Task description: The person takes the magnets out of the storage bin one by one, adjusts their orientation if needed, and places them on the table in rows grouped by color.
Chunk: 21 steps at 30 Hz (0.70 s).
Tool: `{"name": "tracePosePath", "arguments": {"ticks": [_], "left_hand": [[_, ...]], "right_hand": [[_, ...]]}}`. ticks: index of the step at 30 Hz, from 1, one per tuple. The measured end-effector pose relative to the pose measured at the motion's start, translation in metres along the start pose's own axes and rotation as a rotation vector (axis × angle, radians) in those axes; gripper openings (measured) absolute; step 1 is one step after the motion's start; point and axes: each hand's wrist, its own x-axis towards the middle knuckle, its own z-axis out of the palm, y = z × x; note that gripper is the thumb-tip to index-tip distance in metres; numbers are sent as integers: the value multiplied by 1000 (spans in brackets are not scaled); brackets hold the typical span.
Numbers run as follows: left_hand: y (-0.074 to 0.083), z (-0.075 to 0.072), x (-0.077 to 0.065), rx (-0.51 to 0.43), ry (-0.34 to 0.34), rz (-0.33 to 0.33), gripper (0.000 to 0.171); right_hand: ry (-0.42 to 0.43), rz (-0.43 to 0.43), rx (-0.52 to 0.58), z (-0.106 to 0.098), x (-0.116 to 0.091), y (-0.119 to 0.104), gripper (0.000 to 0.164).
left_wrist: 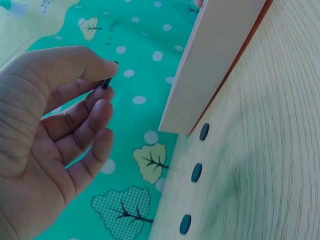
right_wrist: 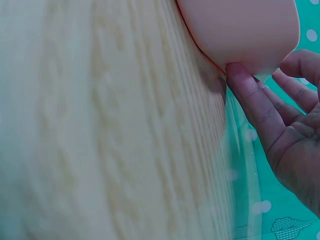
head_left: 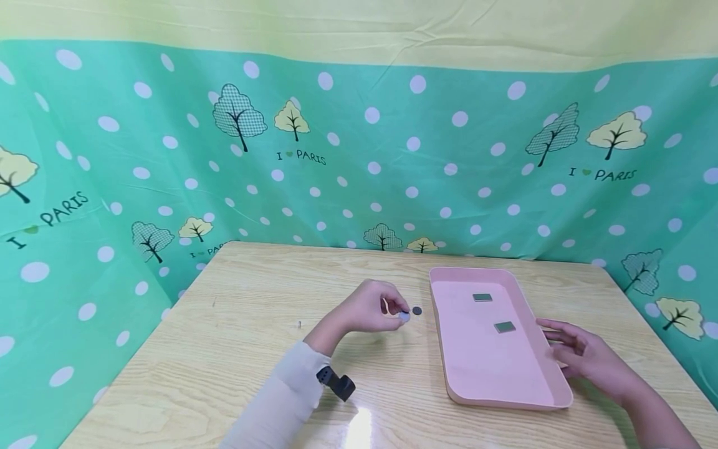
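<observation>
A small dark disc (head_left: 404, 316) is pinched between the thumb and fingertips of my left hand (head_left: 373, 307), just above the table left of the pink tray (head_left: 439, 337). The disc (left_wrist: 109, 76) appears edge-on in the left wrist view. Another dark disc (head_left: 417, 310) lies on the table by the tray. The left wrist view reveals several loose discs (left_wrist: 196, 172) in a row on the wood; my hand covers some of them in the head view. My right hand (head_left: 589, 358) touches the tray's right outer wall with its fingertips.
Two green rectangular pieces (head_left: 482, 297) (head_left: 505, 327) lie apart inside the tray. A tiny object (head_left: 300, 324) sits on the wooden table (head_left: 235, 324) to the left. Behind the table hangs a green dotted curtain (head_left: 348, 149).
</observation>
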Motion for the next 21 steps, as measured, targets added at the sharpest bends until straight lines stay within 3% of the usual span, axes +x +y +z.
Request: {"name": "tracePosePath", "arguments": {"ticks": [14,21], "left_hand": [[-17,-12,-18,-49,98,-50,10],[-27,-17,-26,-14,120,-96,12]], "right_hand": [[-3,10,11,0,0,0,58],[1,11,14,0,1,1,58]]}}
